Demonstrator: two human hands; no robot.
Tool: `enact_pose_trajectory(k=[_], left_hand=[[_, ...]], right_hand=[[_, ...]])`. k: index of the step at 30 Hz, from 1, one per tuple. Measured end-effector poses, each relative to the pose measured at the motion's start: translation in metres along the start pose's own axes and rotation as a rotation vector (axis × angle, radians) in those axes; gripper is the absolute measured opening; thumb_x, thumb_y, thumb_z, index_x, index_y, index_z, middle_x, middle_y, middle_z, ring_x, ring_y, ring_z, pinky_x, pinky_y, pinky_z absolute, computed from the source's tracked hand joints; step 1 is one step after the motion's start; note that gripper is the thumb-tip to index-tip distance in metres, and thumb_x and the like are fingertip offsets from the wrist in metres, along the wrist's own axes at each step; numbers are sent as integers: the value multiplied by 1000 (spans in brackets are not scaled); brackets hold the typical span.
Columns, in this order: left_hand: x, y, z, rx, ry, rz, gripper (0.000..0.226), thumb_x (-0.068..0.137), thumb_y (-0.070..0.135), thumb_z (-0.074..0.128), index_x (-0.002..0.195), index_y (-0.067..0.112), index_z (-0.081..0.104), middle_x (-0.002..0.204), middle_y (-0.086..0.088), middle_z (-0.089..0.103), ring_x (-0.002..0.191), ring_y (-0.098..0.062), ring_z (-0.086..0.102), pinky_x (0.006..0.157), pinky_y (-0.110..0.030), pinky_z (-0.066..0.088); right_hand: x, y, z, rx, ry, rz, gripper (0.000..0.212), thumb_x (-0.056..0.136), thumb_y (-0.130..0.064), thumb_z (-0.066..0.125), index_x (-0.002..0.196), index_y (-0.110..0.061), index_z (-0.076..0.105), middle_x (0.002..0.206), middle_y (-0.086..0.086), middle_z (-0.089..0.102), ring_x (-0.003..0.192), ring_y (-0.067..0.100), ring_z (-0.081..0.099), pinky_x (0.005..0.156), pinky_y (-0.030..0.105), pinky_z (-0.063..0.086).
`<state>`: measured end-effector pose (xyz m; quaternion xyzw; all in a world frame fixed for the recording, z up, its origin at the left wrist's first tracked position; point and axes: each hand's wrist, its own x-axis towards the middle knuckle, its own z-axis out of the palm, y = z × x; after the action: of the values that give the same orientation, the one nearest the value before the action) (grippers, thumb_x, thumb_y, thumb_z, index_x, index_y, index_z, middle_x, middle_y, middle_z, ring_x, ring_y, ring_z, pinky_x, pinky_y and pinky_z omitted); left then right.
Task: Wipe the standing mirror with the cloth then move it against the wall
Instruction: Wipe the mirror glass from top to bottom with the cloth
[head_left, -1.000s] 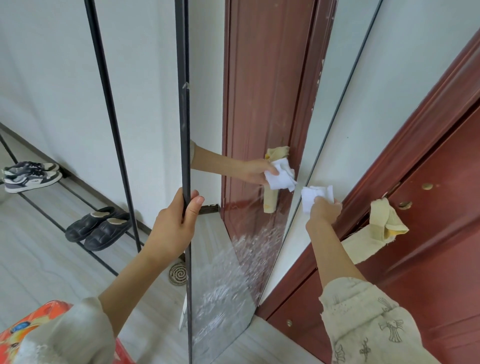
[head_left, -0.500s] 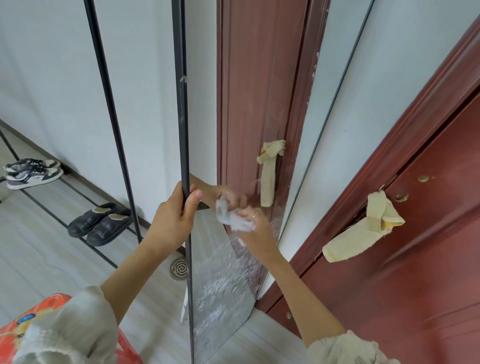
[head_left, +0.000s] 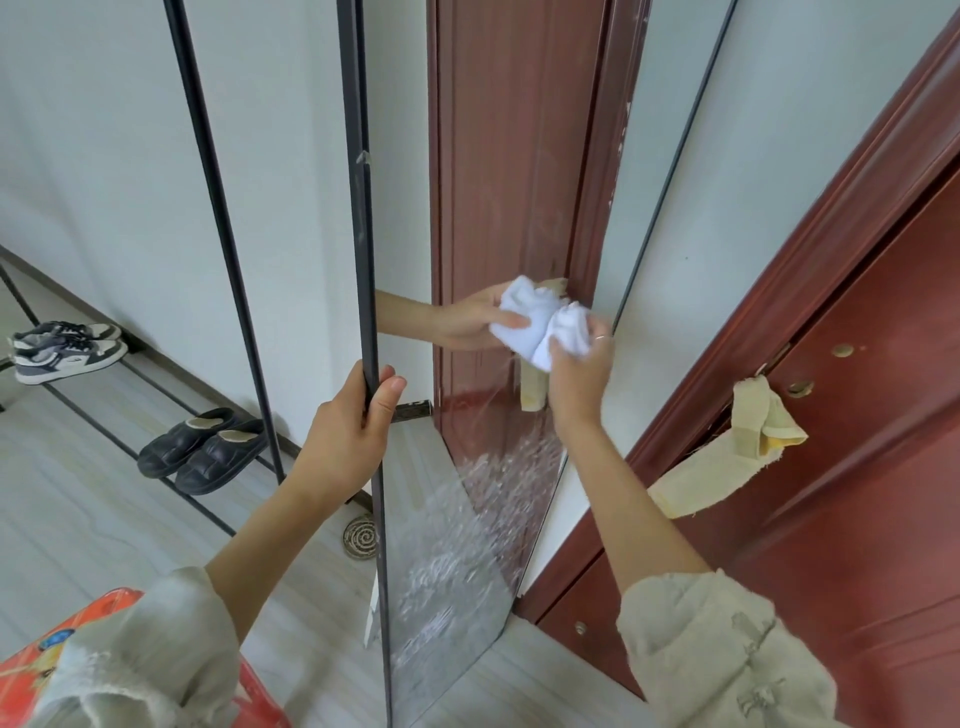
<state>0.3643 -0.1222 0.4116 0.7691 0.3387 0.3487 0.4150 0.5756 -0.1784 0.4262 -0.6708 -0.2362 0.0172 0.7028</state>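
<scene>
**Inspector:** Report the hands first.

**Assistant:** The two are apart. The left hand (head_left: 347, 435) is clamped on the black left edge of the standing mirror (head_left: 483, 218), thumb on the glass side, fingers wrapped behind the frame. The right hand (head_left: 581, 371) is up and to the right of it, fingers curled round a bunched white cloth (head_left: 571, 330), which it presses onto the glass. The reflected hand and cloth meet it at the same spot.

**Inspector:** Position of the mirror?

**Assistant:** Upright on the floor (head_left: 78, 519), between the two hands. Its right edge runs just beside the white wall (head_left: 779, 156); I cannot tell whether it touches. Below the right hand the lower glass is covered in whitish streaks and flecks.

**Inspector:** Surroundings?

**Assistant:** Right of the right hand, a red-brown door (head_left: 857, 493) with a pale yellow rag (head_left: 748, 431) hanging at its edge. Left of the left hand, thin black rack bars (head_left: 218, 218), with a pair of black slippers (head_left: 202, 449) on the low rail and grey-and-white sneakers (head_left: 62, 351) farther out. Just below the left hand, a round floor drain (head_left: 359, 536). At the left elbow, an orange printed object (head_left: 31, 670), partly hidden by the sleeve.
</scene>
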Motion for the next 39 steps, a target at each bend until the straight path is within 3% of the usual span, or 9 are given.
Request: enact_pose_trajectory(k=[4, 9, 16, 21, 26, 29, 32, 35, 39], left_hand=[[2, 0, -2, -1, 8, 13, 19, 97, 38, 36, 87, 24, 43, 67, 0, 50, 62, -16, 48, 59, -23, 38], [1, 0, -1, 5, 2, 26, 18, 98, 36, 37, 89, 21, 44, 67, 7, 49, 62, -8, 46, 61, -20, 38], [-14, -1, 3, -20, 46, -60, 13, 99, 27, 40, 106, 16, 42, 83, 4, 50, 74, -15, 49, 67, -31, 43], [-42, -3, 2, -33, 310, -62, 31, 94, 16, 49, 124, 11, 41, 107, -5, 49, 90, -19, 54, 75, -36, 50], [-68, 11, 21, -12, -57, 38, 22, 94, 22, 50, 115, 15, 48, 105, 1, 52, 87, -4, 54, 66, -10, 43], [-78, 20, 39, 0, -358, 38, 41, 91, 37, 53, 126, 17, 43, 122, 1, 45, 105, -12, 52, 83, -20, 49], [-80, 24, 46, -18, -385, -3, 52, 87, 38, 59, 131, 19, 39, 130, -2, 42, 112, -17, 49, 93, -33, 48], [-76, 25, 40, 10, -384, -4, 44, 90, 17, 55, 131, 21, 39, 126, -7, 45, 104, -20, 52, 82, -25, 45], [-70, 25, 24, -368, -430, -263, 25, 94, 1, 41, 110, 18, 51, 119, -6, 47, 97, -18, 55, 72, -35, 60]], right_hand=[[-60, 20, -4, -202, -405, -89, 28, 79, 9, 54, 91, -16, 54, 96, 2, 50, 81, 2, 48, 66, 5, 37], [-71, 16, -24, -502, -1091, 59, 29, 80, 6, 61, 95, -18, 54, 89, -5, 51, 78, 6, 47, 62, 3, 34], [-78, 15, -64, 100, -654, 547, 34, 81, -1, 65, 109, -17, 55, 114, 8, 58, 103, 23, 59, 90, 44, 48], [-96, 10, -84, 360, -524, 653, 29, 85, -10, 62, 113, -14, 55, 106, 5, 62, 97, 20, 63, 81, 38, 53], [-117, -10, -84, 500, -511, 720, 29, 98, -27, 44, 115, -8, 56, 86, 5, 55, 53, 5, 57, 53, 18, 44], [-127, -17, -79, 429, -632, 673, 29, 100, -29, 40, 108, -12, 62, 92, 5, 66, 72, 10, 66, 67, 24, 49], [-131, -23, -79, 305, -619, 636, 16, 97, -15, 49, 106, -7, 59, 78, 2, 70, 70, 10, 67, 62, 22, 51], [-129, -25, -86, 263, -608, 637, 13, 94, -6, 51, 101, -6, 61, 94, 10, 69, 88, 21, 65, 84, 35, 54], [-121, -28, -97, 296, -507, 663, 13, 96, -8, 46, 101, -10, 58, 97, 7, 65, 86, 18, 64, 65, 27, 55]])
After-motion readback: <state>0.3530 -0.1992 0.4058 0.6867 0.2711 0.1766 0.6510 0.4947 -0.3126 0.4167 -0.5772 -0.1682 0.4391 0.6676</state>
